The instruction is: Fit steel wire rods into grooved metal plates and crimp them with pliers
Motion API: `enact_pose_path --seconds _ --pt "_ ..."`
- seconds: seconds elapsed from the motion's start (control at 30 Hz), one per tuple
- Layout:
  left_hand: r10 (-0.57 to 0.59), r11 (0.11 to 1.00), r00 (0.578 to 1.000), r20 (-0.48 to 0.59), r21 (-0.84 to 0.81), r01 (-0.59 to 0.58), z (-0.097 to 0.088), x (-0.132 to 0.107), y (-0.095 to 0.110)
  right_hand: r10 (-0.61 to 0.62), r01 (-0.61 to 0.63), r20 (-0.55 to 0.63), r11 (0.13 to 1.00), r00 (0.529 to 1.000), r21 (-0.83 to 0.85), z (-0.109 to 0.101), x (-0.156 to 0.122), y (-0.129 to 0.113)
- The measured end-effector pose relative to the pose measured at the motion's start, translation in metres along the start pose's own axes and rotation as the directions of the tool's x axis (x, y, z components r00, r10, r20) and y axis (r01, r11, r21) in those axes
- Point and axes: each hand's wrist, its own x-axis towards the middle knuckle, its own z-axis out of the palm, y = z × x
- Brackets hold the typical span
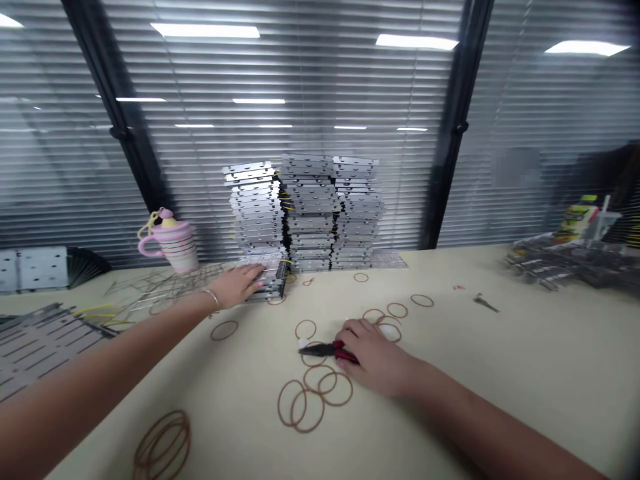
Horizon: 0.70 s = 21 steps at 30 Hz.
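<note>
My left hand reaches forward and rests, fingers stretched out, on a low pile of metal panels in front of the left stack. In my right hand is a pair of needle-nose pliers with dark jaws and red handles. The pliers lie low over the table, jaws pointing left, above a brown rubber band. Several more rubber bands lie loose around and in front of the pliers. A small white piece is beside the jaw tips.
Two more tall stacks of metal panels stand against the window blinds. Thin metal wires and a striped pink cup are at left, with slotted panels nearer. A small key-like metal piece and cluttered metal parts lie right.
</note>
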Motion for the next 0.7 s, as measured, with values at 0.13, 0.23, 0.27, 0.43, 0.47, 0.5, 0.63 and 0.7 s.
enact_pose_path --seconds 0.13,0.23,0.27,0.43,0.47,0.5,0.63,0.7 --pt "0.001 0.995 1.000 -0.008 0.098 0.000 0.000 -0.002 0.002 -0.003 0.003 0.004 1.000 1.000 -0.008 -0.002 -0.001 -0.001" --pt "0.020 0.987 1.000 -0.008 0.162 -0.018 -0.001 -0.002 0.002 -0.013 0.013 -0.001 1.000 1.000 -0.017 -0.004 -0.001 -0.002" --pt "0.025 0.983 1.000 -0.010 0.182 -0.023 -0.001 -0.002 0.002 -0.019 0.019 -0.004 1.000 1.000 -0.018 -0.004 0.000 -0.001" --pt "0.022 0.965 0.999 -0.041 0.263 -0.010 0.003 -0.002 0.001 -0.050 0.050 -0.023 0.998 0.998 -0.024 0.000 0.001 0.004" --pt "0.026 0.962 0.999 -0.045 0.271 -0.013 0.003 -0.002 0.002 -0.052 0.051 -0.027 0.998 0.998 -0.031 0.001 0.001 0.003" --pt "0.034 0.961 0.998 -0.048 0.276 -0.019 0.002 -0.002 0.003 -0.051 0.050 -0.030 0.998 0.998 -0.042 0.001 0.001 0.002" --pt "0.111 0.957 0.989 -0.100 0.280 -0.079 -0.006 -0.002 0.006 -0.038 0.033 -0.044 0.993 0.998 -0.113 -0.008 0.004 0.003" --pt "0.174 0.942 0.953 -0.249 0.325 -0.087 -0.012 -0.006 0.009 -0.001 -0.015 -0.095 0.987 0.995 -0.161 -0.024 0.008 0.019"
